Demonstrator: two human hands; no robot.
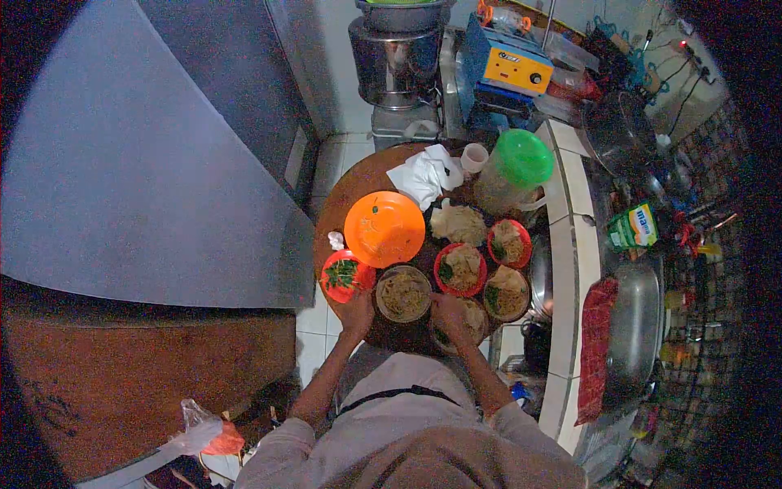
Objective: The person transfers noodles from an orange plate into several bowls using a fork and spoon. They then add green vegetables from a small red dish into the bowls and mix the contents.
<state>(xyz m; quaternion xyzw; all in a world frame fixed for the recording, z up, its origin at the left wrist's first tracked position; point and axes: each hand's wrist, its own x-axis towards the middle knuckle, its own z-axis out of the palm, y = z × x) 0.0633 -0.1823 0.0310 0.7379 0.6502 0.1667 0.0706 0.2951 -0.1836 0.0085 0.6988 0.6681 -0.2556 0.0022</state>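
Note:
A bowl of noodles (pixel 403 294) sits at the near edge of a round wooden table (pixel 350 191). My left hand (pixel 358 310) touches the bowl's left rim, next to a small red bowl of greens (pixel 344 274). My right hand (pixel 449 313) rests at the bowl's right side, over another noodle bowl (pixel 475 319) that it partly hides. Whether either hand grips a rim is too small to tell. Red bowls of noodles (pixel 461 268) stand just beyond, beside an orange plate (pixel 384 228).
A white cloth (pixel 426 174), a small cup (pixel 474 156) and a green-lidded jug (pixel 514 169) stand at the table's far side. To the right runs a tiled counter (pixel 564 277) with a steel pan (pixel 634 330) and a red cloth (pixel 595 346). A large grey surface fills the left.

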